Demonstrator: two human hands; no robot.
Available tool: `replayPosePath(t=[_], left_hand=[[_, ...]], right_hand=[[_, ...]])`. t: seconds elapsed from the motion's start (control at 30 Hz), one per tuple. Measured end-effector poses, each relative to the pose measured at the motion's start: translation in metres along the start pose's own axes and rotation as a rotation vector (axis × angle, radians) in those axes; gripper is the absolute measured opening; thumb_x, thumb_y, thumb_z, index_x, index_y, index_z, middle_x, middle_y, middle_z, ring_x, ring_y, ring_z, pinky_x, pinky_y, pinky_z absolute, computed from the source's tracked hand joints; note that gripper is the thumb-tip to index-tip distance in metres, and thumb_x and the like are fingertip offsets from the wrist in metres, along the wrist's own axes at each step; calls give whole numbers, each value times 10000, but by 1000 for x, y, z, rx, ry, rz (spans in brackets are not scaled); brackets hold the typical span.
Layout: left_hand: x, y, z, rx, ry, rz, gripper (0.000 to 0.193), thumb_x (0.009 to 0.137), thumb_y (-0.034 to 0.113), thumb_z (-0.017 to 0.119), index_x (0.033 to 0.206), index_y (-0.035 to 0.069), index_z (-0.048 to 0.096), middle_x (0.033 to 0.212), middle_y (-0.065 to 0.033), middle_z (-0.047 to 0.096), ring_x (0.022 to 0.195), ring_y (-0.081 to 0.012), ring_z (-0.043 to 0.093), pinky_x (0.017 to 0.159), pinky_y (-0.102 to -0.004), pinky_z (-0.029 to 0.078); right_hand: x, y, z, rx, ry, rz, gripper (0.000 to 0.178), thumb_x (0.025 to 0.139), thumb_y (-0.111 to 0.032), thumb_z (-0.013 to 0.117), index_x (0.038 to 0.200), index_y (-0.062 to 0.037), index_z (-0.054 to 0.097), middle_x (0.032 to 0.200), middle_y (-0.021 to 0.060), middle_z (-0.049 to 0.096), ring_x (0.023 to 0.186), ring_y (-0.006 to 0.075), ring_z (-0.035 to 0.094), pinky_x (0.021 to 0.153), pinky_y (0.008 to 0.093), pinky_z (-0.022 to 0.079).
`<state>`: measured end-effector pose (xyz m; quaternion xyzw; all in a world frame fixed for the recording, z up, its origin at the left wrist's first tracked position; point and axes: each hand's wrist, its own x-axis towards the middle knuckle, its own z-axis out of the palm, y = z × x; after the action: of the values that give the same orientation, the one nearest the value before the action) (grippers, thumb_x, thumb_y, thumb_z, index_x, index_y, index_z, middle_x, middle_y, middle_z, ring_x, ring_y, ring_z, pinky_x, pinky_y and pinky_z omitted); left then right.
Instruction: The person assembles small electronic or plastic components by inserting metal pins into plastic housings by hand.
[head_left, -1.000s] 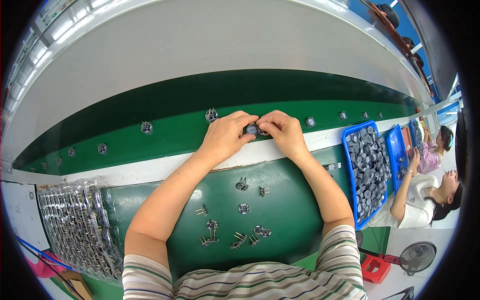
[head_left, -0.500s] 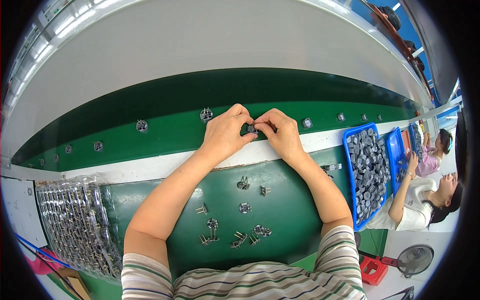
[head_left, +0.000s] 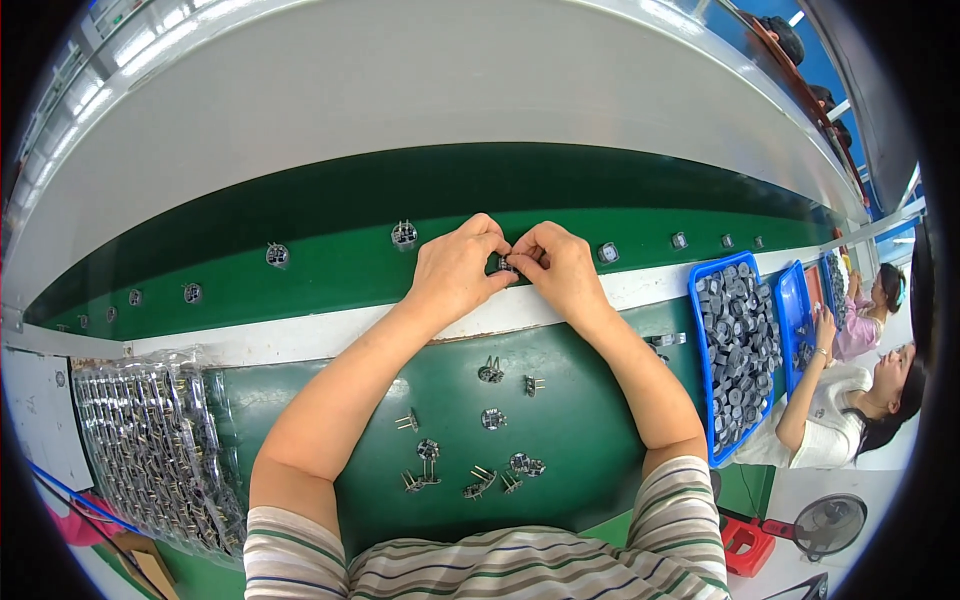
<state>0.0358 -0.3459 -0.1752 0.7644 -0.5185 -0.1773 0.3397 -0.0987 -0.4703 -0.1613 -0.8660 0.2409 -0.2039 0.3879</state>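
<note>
Over the green conveyor belt (head_left: 345,275), my left hand (head_left: 455,268) and my right hand (head_left: 562,264) meet at a small dark round part (head_left: 504,264). Both hands pinch it between thumb and fingers, which cover most of it. Left of my hands, a round circuit part with upright pins (head_left: 404,234) rides on the belt. To their right sits a grey housing with a pale square middle (head_left: 608,252). Loose round circuit boards with metal pins (head_left: 493,418) are scattered on the green table (head_left: 580,430) between my forearms.
A blue tray (head_left: 706,375) heaped with grey round housings stands at the right, with a second blue tray (head_left: 790,300) beyond. Clear plastic trays of pinned boards (head_left: 150,440) are stacked at the left. A white rail (head_left: 270,343) edges the belt. A co-worker (head_left: 830,400) sits at the right.
The parts on the belt have shifted slightly to the left. My hands stay at nearly the same spot, still pinching the small round part. The co-worker's hand has moved slightly.
</note>
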Motion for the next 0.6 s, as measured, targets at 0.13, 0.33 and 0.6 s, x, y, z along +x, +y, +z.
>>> replayPosePath(t=[0.13, 0.33, 0.6], left_hand=[[0, 0, -2, 5, -19, -26, 303, 795, 256, 888, 1000, 71, 763, 1135, 3, 662, 937, -262, 713, 795, -421, 572], [2, 1, -3, -18, -2, -22, 299, 797, 243, 881, 1016, 73, 769, 1144, -1, 667, 940, -263, 713, 812, -412, 576], [-1, -11, 7, 15, 317, 41, 284, 824, 189, 850, 1051, 46, 757, 1160, -57, 665, 1098, -262, 668, 882, -414, 574]], right_hand=[[12, 1, -5, -90, -148, -31, 107, 841, 16, 790, 887, 34, 694, 877, 117, 674, 702, 234, 655, 645, 362, 537], [3, -11, -10, -88, -91, -45, 121, 864, -5, 785, 943, 26, 699, 895, 129, 673, 802, 252, 688, 698, 384, 559], [-64, -44, -34, 165, -481, -63, 174, 877, -61, 822, 1019, -36, 724, 959, 69, 676, 838, 208, 668, 732, 335, 537]])
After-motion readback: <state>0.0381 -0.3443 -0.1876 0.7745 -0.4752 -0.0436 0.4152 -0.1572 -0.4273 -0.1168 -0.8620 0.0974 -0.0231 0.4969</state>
